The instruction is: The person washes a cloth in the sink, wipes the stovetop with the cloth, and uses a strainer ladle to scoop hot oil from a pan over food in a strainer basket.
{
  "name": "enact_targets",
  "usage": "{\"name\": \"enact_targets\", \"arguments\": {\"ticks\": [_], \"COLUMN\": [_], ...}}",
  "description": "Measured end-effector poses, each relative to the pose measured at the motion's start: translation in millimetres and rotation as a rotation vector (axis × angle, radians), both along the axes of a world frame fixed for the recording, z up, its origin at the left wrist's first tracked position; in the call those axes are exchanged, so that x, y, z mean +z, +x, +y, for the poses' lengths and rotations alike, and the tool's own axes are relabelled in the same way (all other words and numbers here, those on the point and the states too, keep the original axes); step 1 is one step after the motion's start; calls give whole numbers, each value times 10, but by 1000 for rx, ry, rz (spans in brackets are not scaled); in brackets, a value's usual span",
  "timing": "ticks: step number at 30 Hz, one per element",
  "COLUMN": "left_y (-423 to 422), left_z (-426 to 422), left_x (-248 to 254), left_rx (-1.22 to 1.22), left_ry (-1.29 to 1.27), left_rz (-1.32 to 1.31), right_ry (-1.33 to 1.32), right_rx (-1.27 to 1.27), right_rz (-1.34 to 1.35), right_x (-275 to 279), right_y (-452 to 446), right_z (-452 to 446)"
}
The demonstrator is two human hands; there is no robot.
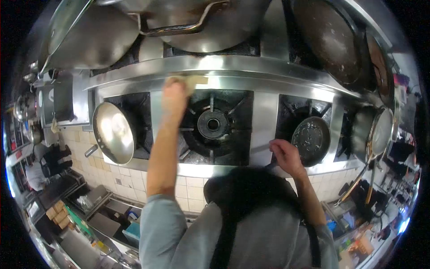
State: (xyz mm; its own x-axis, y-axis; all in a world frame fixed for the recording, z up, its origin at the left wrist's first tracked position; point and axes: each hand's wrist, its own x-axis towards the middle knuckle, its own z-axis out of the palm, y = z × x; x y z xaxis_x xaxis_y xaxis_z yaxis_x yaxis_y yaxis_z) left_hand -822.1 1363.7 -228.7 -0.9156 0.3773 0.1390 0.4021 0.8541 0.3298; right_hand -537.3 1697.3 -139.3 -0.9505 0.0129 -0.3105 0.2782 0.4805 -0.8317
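Observation:
My left hand (174, 89) is closed on a pale yellowish cloth (195, 82), pressed against the steel ledge (233, 80) behind the middle burner. Hand and cloth are slightly blurred. Just in front of them is the bare burner (212, 124) with its black grate. My right hand (287, 157) has its fingers curled over the handle of a small dark frying pan (312, 140), which sits on the right burner. The hand hides most of that handle; a bit of it shows below the fingers. Pale flecks or droplets dot the pan's inside.
A shiny steel frying pan (114, 133) stands on the left burner. Large pots (204, 31) and a big dark pan (329, 40) fill the raised back row. More pans with long handles (380, 132) are at the far right. Other people (36, 175) stand at the room's edges.

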Motion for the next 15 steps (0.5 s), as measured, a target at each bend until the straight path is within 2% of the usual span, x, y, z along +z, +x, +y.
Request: {"name": "enact_targets", "arguments": {"ticks": [2,3,5,6,7,8,9,10,11,12,14,15], "left_y": [-187,-221,-260,-165,-168,-3,5,84,208,173,66,58], "left_z": [-391,-367,-331,-260,-162,166,290,517,637,492,96,-85], "left_x": [86,142,251,194,-111,202,-284,-309,32,-25,-202,-78], "left_rx": [182,177,397,372,376,298,167,184,167,182,65,273], "left_ry": [-155,-160,-233,-101,-174,-187,-186,-8,136,137,-2,83], "left_rz": [9,10,-137,-132,-47,-57,39,41,15,16,74,-5], "right_ry": [-20,-54,-56,-55,-117,-131,-147,-154,-110,-108,100,45], "right_rx": [-174,-224,-240,-244,-254,-232,-172,-114,-27,-12,109,34], "right_rz": [-22,19,-9,-34,-22,-15,-82,-150,-93,-93,-59,-7], "right_x": [-71,-114,-140,-163,-298,-347,-381,-394,-267,-122,89,36], "right_y": [113,175,271,307,394,388,375,339,205,74,-95,-89], "right_z": [37,38,8,-27,-62,-108,-150,-185,-251,-278,-267,-204]}}
